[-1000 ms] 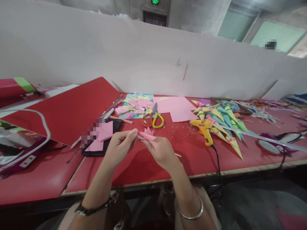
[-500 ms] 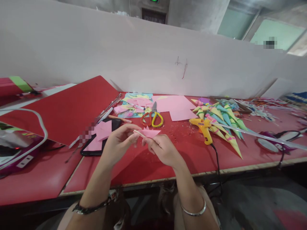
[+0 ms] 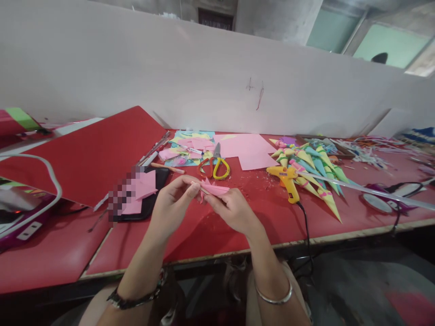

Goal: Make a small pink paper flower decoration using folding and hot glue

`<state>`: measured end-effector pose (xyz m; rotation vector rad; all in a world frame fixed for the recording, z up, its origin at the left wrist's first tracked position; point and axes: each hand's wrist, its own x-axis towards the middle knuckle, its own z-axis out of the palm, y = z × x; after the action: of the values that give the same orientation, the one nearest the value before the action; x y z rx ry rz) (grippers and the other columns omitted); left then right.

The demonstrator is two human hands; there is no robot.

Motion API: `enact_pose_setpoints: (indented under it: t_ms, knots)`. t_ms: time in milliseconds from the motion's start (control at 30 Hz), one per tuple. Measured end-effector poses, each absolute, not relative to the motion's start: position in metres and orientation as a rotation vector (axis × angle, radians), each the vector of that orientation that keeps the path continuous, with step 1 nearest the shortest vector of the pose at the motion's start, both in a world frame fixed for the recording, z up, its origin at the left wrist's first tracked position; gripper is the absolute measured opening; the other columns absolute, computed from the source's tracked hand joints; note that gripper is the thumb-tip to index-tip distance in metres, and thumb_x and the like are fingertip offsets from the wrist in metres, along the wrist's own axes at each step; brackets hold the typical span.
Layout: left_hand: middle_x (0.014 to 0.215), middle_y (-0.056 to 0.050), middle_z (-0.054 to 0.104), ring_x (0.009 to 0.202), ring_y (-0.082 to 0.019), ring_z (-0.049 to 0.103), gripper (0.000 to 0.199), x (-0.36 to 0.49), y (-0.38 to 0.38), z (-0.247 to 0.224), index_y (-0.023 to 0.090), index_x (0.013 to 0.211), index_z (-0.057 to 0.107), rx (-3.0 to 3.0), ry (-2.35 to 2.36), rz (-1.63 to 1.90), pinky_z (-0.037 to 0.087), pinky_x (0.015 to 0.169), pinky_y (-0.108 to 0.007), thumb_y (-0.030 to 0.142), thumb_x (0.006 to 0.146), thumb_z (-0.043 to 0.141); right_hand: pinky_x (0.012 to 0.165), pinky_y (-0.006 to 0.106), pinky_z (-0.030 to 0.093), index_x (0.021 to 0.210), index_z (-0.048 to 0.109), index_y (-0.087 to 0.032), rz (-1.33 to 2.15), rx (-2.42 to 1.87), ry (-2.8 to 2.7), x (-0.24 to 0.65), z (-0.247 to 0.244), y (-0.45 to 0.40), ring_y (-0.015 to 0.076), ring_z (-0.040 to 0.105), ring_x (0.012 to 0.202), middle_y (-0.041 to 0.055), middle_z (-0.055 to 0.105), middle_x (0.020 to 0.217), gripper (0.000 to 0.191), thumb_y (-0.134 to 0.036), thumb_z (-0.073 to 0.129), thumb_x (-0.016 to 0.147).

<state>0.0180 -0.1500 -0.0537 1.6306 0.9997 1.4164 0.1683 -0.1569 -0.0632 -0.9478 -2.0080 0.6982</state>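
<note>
A folded piece of pink paper point(image 3: 217, 189) with pointed corners is held between my two hands, above the red tabletop. My left hand point(image 3: 171, 201) is closed, its thumb and forefinger pinching the paper's left end. My right hand point(image 3: 236, 210) grips the paper from the right, thumb along its near edge. The undersides of the fingers are partly hidden. Just beyond my hands lie scissors point(image 3: 217, 158) with one red and one yellow handle loop. More cut pink paper point(image 3: 147, 184) rests on a black tray-like item point(image 3: 158, 188) to the left.
On the right are a yellow glue gun point(image 3: 288, 183) with its cord and a pile of pastel paper cones point(image 3: 326, 197). Pink sheets point(image 3: 251, 149) and coloured scraps point(image 3: 193, 145) lie at the back, below a white partition point(image 3: 204, 81). A red board point(image 3: 112, 154) leans at left.
My left fingers have closed in on the paper's left end, where a pale narrow edge stuck out before. The paper now looks narrower and tilted differently. The camera view has shifted slightly.
</note>
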Motion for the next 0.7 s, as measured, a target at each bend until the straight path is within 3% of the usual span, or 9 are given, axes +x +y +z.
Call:
enact_pose_setpoints:
  t_ms: [233,367,700]
  knots:
    - [0.061,0.003,0.056,0.059,-0.011,0.054,0.017,0.018,-0.148,-0.059,0.018,0.071,0.055,1.598,1.183,1.466,0.045,0.059,-0.022,0.033,0.079,0.053,0.049,0.022,0.028,0.083,0.067,-0.013,0.450,-1.188,-1.942,0.162,-0.067,-0.156,0.0102,0.046,0.051,0.0012,0.058,0.059,0.030,-0.035,0.046,0.088]
    - [0.066,0.002,0.058,0.062,-0.012,0.055,0.018,0.018,-0.146,-0.062,0.018,0.073,0.057,1.536,1.084,1.477,0.046,0.062,-0.022,0.036,0.079,0.056,0.060,0.022,0.038,0.100,0.066,-0.017,0.443,-1.108,-1.952,0.161,-0.069,-0.156,0.0147,0.061,0.069,0.0061,0.069,0.080,0.031,-0.032,0.040,0.092]
    - [0.068,0.000,0.059,0.065,-0.012,0.055,0.018,0.014,-0.142,-0.068,0.018,0.072,0.060,1.512,0.932,1.511,0.047,0.066,-0.023,0.035,0.079,0.058,0.072,0.024,0.043,0.106,0.064,-0.021,0.477,-1.080,-2.006,0.163,-0.063,-0.160,0.0176,0.064,0.086,0.0057,0.071,0.093,0.032,-0.028,0.036,0.094]
